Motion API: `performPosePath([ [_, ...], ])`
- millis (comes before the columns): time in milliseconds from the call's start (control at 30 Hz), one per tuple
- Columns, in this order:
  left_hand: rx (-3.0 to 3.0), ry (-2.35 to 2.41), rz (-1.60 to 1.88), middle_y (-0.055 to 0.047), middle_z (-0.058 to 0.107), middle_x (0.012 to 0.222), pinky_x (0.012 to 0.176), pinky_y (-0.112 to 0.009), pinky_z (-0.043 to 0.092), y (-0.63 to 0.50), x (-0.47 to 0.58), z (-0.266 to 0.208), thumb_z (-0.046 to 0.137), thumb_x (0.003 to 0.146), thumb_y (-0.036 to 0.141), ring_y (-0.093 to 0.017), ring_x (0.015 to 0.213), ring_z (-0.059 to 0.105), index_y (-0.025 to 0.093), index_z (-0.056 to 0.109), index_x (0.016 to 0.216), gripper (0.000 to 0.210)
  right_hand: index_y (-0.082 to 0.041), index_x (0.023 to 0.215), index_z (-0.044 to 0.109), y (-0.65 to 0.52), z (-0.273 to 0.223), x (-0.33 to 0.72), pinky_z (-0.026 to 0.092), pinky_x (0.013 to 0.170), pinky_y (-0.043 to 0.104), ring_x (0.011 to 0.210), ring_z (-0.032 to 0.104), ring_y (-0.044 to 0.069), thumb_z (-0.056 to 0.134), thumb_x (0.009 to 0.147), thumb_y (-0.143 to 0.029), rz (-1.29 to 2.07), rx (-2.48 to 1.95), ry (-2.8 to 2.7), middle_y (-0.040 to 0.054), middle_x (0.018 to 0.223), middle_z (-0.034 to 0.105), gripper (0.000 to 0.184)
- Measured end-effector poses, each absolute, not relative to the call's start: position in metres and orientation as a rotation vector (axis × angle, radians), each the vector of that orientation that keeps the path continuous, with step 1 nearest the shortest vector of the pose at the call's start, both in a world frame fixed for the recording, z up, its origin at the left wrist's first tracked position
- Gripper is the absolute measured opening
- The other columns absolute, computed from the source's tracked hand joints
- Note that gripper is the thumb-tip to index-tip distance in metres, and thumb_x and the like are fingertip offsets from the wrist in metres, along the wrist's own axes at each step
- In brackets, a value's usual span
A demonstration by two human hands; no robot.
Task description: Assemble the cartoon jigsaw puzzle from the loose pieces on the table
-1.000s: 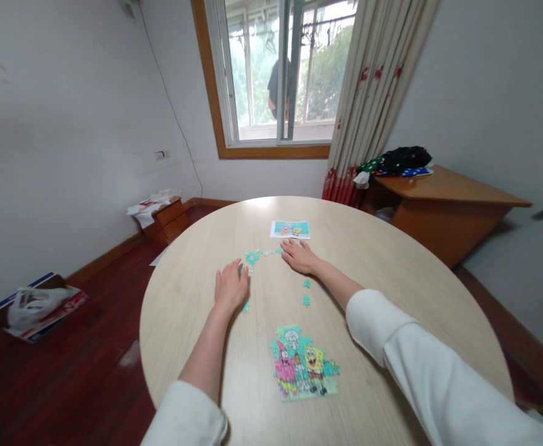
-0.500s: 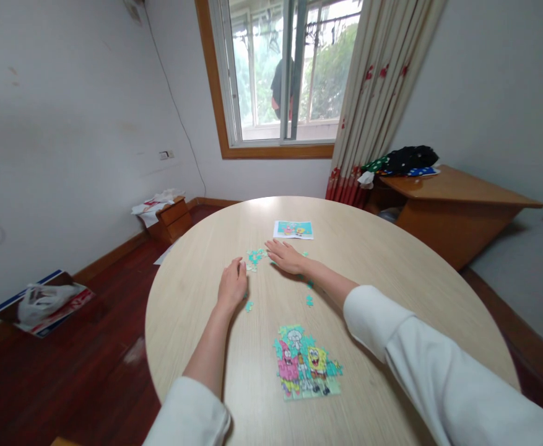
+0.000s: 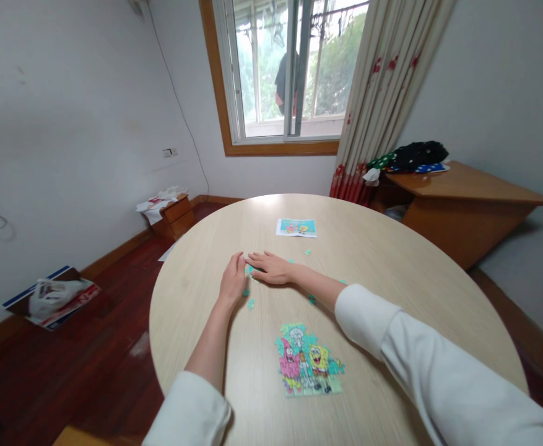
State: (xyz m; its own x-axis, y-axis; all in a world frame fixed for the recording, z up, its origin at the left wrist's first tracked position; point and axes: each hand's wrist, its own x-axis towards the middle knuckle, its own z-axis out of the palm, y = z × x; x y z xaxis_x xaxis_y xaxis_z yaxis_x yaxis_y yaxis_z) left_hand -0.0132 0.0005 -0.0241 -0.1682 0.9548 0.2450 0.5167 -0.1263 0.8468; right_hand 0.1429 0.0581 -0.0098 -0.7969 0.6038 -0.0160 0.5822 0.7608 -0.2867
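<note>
My left hand [image 3: 234,279] rests edge-down on the table, its fingers extended, just left of some loose turquoise puzzle pieces. My right hand [image 3: 271,269] lies palm down over the same pieces with its fingers spread, hiding many of them. Its fingertips come close to my left fingers. Two loose puzzle pieces [image 3: 251,304] show below my left hand, and a few others [image 3: 311,299] lie by my right forearm. Nearer to me is a partly joined jigsaw puzzle [image 3: 309,365] with pink, yellow and pale cartoon figures; its upper right edge is ragged.
A printed picture [image 3: 296,228] of the same figures lies toward the far side of the round table [image 3: 392,297]. One small piece [image 3: 308,252] sits near it. A wooden desk [image 3: 475,192] with cloths stands at right, a small cabinet [image 3: 179,214] at left.
My right hand has swept left across the loose pieces toward my left hand, covering more of them. My left hand has barely moved. The view has shifted slightly.
</note>
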Motion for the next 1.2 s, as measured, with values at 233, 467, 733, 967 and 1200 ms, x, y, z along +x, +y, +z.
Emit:
performPosePath([
  [233, 1.693, 1.621, 1.143, -0.015, 0.061, 0.128, 0.105, -0.037, 0.041, -0.002, -0.014, -0.024, 0.026, 0.096, 0.041, -0.022, 0.12, 0.057, 0.013, 0.049, 0.131, 0.05, -0.014, 0.153, 0.023, 0.041, -0.002, 0.183, 0.011, 0.121, 0.039, 0.147, 0.016, 0.019, 0.017, 0.099, -0.048, 0.667, -1.031, -2.668, 0.0068, 0.158, 0.022, 0.063],
  [467, 1.745, 1.539, 1.056, -0.013, 0.064, 0.122, 0.105, -0.036, 0.04, -0.004, -0.012, -0.022, 0.027, 0.095, 0.046, -0.021, 0.118, 0.059, 0.016, 0.049, 0.131, 0.051, -0.008, 0.151, 0.026, 0.059, -0.02, 0.275, 0.014, 0.12, 0.046, 0.147, 0.016, 0.025, 0.02, 0.098, -0.04, 0.456, -1.649, -2.381, 0.0121, 0.157, 0.022, 0.062],
  [733, 1.723, 1.371, 1.086, -0.015, 0.064, 0.122, 0.106, -0.036, 0.039, -0.003, -0.011, -0.026, 0.03, 0.093, 0.049, -0.021, 0.117, 0.059, 0.014, 0.049, 0.13, 0.054, -0.012, 0.15, 0.031, 0.047, -0.021, 0.241, 0.012, 0.12, 0.043, 0.146, 0.019, 0.022, 0.021, 0.098, -0.044, 0.546, -1.44, -2.545, 0.0092, 0.157, 0.025, 0.062],
  [967, 1.666, 1.232, 1.124, -0.016, 0.064, 0.123, 0.106, -0.043, 0.037, -0.004, -0.01, -0.025, 0.038, 0.087, 0.061, -0.025, 0.117, 0.058, 0.017, 0.052, 0.125, 0.06, -0.014, 0.152, 0.027, 0.027, -0.014, 0.213, 0.011, 0.121, 0.043, 0.146, 0.019, 0.02, 0.019, 0.099, -0.049, 0.766, -1.099, -2.651, 0.0093, 0.156, 0.026, 0.064],
  [1200, 1.604, 1.149, 1.131, -0.016, 0.065, 0.117, 0.105, -0.044, 0.035, -0.004, -0.005, -0.028, 0.039, 0.085, 0.068, -0.026, 0.115, 0.059, 0.019, 0.053, 0.124, 0.064, -0.014, 0.152, 0.025, 0.003, -0.022, 0.293, 0.012, 0.121, 0.049, 0.147, 0.015, 0.025, 0.013, 0.097, -0.052, 0.465, -1.404, -2.39, 0.009, 0.158, 0.021, 0.068],
])
